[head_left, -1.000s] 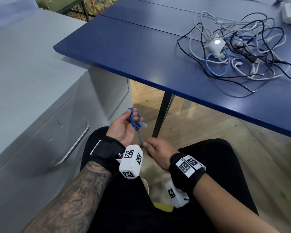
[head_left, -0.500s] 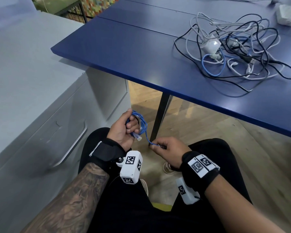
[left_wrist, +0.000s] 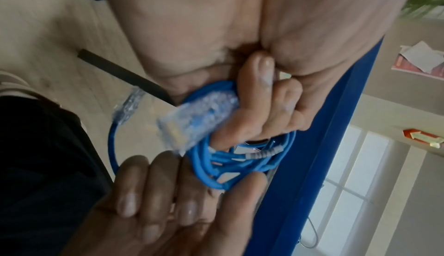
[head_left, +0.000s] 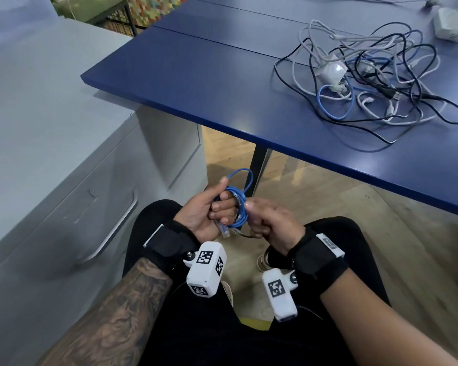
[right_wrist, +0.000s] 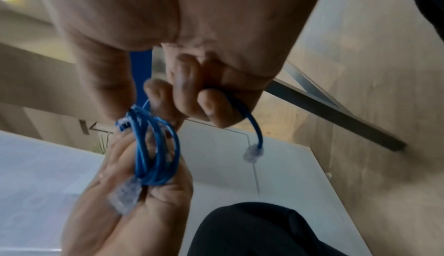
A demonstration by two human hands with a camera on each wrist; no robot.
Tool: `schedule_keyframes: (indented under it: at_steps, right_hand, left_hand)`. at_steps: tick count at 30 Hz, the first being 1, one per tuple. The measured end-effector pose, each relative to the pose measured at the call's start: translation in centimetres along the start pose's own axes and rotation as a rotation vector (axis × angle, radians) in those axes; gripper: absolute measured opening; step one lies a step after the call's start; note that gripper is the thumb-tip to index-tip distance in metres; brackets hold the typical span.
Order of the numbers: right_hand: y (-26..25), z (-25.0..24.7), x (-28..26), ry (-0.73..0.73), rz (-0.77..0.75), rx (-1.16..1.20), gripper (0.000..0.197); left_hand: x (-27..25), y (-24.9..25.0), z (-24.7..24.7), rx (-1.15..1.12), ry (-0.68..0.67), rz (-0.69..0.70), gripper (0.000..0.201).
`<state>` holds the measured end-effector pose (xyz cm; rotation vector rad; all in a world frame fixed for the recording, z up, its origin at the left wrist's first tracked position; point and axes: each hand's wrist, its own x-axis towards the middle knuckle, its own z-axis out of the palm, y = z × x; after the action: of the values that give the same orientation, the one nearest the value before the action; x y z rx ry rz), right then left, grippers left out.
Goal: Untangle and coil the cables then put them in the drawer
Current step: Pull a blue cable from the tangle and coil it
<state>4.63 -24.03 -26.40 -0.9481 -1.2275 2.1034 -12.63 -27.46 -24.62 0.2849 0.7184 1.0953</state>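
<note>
A blue network cable (head_left: 239, 204) is wound in loops round the curled fingers of my left hand (head_left: 212, 207), held above my lap. Its clear plug (left_wrist: 192, 121) sticks out by the left palm. My right hand (head_left: 265, 220) is against the coil, thumb and forefinger pinching the loops (right_wrist: 153, 142); its curled lower fingers grip the free end, whose clear plug (right_wrist: 253, 153) dangles below. A tangled heap of black, white and blue cables (head_left: 368, 85) with a white adapter lies on the blue table (head_left: 196, 83). The grey drawer (head_left: 64, 233) at my left is closed.
The drawer's metal handle (head_left: 117, 228) is beside my left knee. A black table leg (head_left: 257, 170) stands just beyond my hands. A white box (head_left: 448, 22) sits at the table's far right. My legs in black trousers are below.
My right hand has come up and left to the coil, taking in the slack that stretched between my hands. The coil on my left fingers has gained a loop.
</note>
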Motion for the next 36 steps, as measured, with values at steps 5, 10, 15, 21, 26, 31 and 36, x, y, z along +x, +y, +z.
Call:
schedule_keyframes:
  at_steps: [5,10,15,21,26,31,36]
  right_hand:
    - [-0.5,-0.5,0.3,0.035,-0.038,-0.095,0.018]
    - [-0.5,-0.9,0.6,0.053,-0.069,-0.202,0.016]
    - [0.3,-0.4,0.8,0.146,-0.091,-0.215,0.013]
    - [1.2,-2.9,0.2,0.275,-0.070,-0.629,0.020]
    - [1.4,-3.4,0.6,0.259,-0.043,-0.907,0.013]
    - [1.9,-4.0,0.9,0.243,0.000,-1.044,0.006]
    - [0.5,-3.3,0.8,0.335,-0.105,-0.654,0.005]
  left_hand:
    - [0.0,0.5,0.3,0.161,0.042,0.034,0.038]
    - [0.0,1.0,0.0,0.323,0.118,0.083,0.034]
    - [0.6,0.8,-0.4,0.207,0.164,0.124,0.035]
    - [0.5,4.0,-4.1,-0.179,0.236,0.237,0.033]
    - [0.4,3.8,-4.2,-0.137,0.257,0.252,0.033]
    - [0.6,2.7,-3.0,-0.023,0.286,0.239,0.035]
    - [1.1,1.3,-1.8,0.094,0.262,0.157,0.037]
